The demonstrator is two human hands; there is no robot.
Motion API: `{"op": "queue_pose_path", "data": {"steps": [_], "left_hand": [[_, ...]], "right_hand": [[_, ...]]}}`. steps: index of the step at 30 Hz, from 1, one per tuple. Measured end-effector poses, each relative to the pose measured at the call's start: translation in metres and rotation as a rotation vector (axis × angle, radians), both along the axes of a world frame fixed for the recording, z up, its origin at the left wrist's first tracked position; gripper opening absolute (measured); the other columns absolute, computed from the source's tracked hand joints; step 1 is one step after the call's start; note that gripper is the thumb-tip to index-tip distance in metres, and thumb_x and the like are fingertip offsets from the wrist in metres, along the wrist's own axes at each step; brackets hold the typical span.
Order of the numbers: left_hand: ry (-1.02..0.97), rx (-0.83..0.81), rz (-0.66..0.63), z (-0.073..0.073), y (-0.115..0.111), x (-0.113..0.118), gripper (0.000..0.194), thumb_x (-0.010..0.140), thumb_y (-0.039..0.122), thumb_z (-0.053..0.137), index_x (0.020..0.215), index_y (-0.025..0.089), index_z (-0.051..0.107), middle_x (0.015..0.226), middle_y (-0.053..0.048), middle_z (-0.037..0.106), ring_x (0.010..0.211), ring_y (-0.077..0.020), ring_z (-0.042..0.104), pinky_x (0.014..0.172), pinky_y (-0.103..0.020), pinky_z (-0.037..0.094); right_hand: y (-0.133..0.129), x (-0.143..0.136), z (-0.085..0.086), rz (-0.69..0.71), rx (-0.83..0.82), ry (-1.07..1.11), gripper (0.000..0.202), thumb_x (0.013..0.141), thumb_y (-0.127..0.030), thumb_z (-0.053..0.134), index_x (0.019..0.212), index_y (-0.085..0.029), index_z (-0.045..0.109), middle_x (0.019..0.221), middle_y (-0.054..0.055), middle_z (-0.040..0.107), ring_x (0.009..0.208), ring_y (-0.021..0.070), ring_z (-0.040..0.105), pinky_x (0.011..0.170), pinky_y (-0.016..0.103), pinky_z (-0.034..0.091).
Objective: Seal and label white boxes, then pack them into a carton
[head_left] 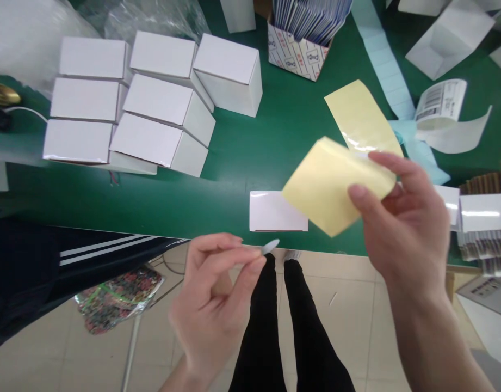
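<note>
My left hand (pixel 221 294) pinches a small, pale, translucent sticker (pixel 270 246) between thumb and forefinger, just off the table's front edge. My right hand (pixel 409 218) grips a yellow sticker backing sheet (pixel 327 182), its thumb on the near face. Under the left part of that sheet lies a white box (pixel 274 211), partly covered from view, close to the front edge. A second yellow sheet (pixel 362 117) rests on the table behind my right hand.
Several white boxes (pixel 164 98) stand in rows at the left on the green table (pixel 291 125). Behind is a carton (pixel 295 54) packed with blue-edged cards. A label roll (pixel 441 103) and blue backing strip (pixel 387 65) lie at right. Someone in dark clothing (pixel 30 272) is at left.
</note>
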State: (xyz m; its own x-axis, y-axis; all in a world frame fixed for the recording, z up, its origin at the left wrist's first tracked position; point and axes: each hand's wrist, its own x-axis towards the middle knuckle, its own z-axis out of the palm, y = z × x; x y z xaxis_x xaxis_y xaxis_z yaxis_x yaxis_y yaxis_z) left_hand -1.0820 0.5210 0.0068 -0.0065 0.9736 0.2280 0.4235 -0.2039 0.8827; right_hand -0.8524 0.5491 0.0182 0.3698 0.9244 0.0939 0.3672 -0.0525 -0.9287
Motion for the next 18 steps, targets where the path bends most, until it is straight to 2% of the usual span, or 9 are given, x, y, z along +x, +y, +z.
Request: {"op": "queue_pose_path", "data": {"steps": [3,4,6,9,12,15,18], "left_hand": [[0.164,0.126,-0.178,-0.028,0.015,-0.008,0.036,0.083,0.01,0.079,0.113,0.028,0.07,0.111,-0.002,0.067,0.109,-0.0211,0.068,0.095,-0.044,0.06],[0.233,0.196,-0.25,-0.038,0.02,-0.011,0.045,0.081,0.01,0.08,0.12,0.028,0.067,0.115,-0.003,0.069,0.114,-0.0223,0.068,0.1,-0.047,0.059],[0.349,0.32,-0.364,-0.056,0.028,-0.014,0.062,0.079,0.008,0.082,0.133,0.028,0.059,0.12,-0.004,0.073,0.121,-0.0235,0.068,0.109,-0.051,0.056],[0.388,0.419,-0.422,-0.075,0.036,-0.018,0.075,0.081,0.006,0.08,0.145,0.026,0.047,0.118,-0.003,0.078,0.119,-0.0211,0.07,0.109,-0.048,0.057],[0.349,0.44,-0.398,-0.085,0.04,-0.019,0.08,0.084,0.007,0.078,0.151,0.028,0.039,0.115,-0.003,0.08,0.114,-0.0205,0.073,0.103,-0.045,0.061],[0.32,0.438,-0.358,-0.091,0.04,-0.019,0.078,0.086,0.009,0.076,0.15,0.031,0.039,0.114,-0.002,0.08,0.109,-0.0203,0.075,0.099,-0.045,0.064],[0.294,0.47,-0.336,-0.096,0.041,-0.018,0.07,0.084,0.009,0.078,0.143,0.03,0.047,0.108,0.001,0.081,0.104,-0.0181,0.077,0.096,-0.042,0.065]], "right_hand": [[0.054,-0.002,-0.02,0.064,0.125,-0.155,0.054,0.105,-0.054,0.04,0.152,-0.029,0.036,0.133,0.007,0.066,0.122,0.0269,0.068,0.093,0.041,0.059],[0.067,-0.003,-0.027,0.102,0.116,-0.198,0.057,0.105,-0.056,0.038,0.154,-0.027,0.033,0.13,0.007,0.067,0.119,0.0265,0.069,0.094,0.041,0.058],[0.076,-0.006,-0.035,0.165,0.066,-0.27,0.062,0.103,-0.053,0.047,0.154,-0.022,0.031,0.121,0.008,0.071,0.111,0.0251,0.072,0.094,0.043,0.058],[0.051,-0.012,-0.035,0.208,0.036,-0.427,0.06,0.1,-0.036,0.061,0.153,-0.023,0.036,0.117,0.008,0.073,0.111,0.0264,0.071,0.098,0.048,0.059],[0.008,-0.018,-0.037,0.329,0.125,-0.601,0.042,0.096,-0.029,0.066,0.138,-0.025,0.057,0.128,0.009,0.07,0.122,0.0291,0.064,0.108,0.052,0.054],[-0.021,-0.02,-0.056,0.498,0.216,-0.675,0.03,0.091,-0.024,0.073,0.121,-0.026,0.068,0.132,0.007,0.07,0.128,0.0295,0.06,0.114,0.056,0.049],[-0.027,-0.018,-0.085,0.466,0.306,-0.652,0.037,0.088,-0.017,0.075,0.121,-0.031,0.069,0.134,0.003,0.07,0.129,0.0274,0.061,0.113,0.057,0.051]]}}
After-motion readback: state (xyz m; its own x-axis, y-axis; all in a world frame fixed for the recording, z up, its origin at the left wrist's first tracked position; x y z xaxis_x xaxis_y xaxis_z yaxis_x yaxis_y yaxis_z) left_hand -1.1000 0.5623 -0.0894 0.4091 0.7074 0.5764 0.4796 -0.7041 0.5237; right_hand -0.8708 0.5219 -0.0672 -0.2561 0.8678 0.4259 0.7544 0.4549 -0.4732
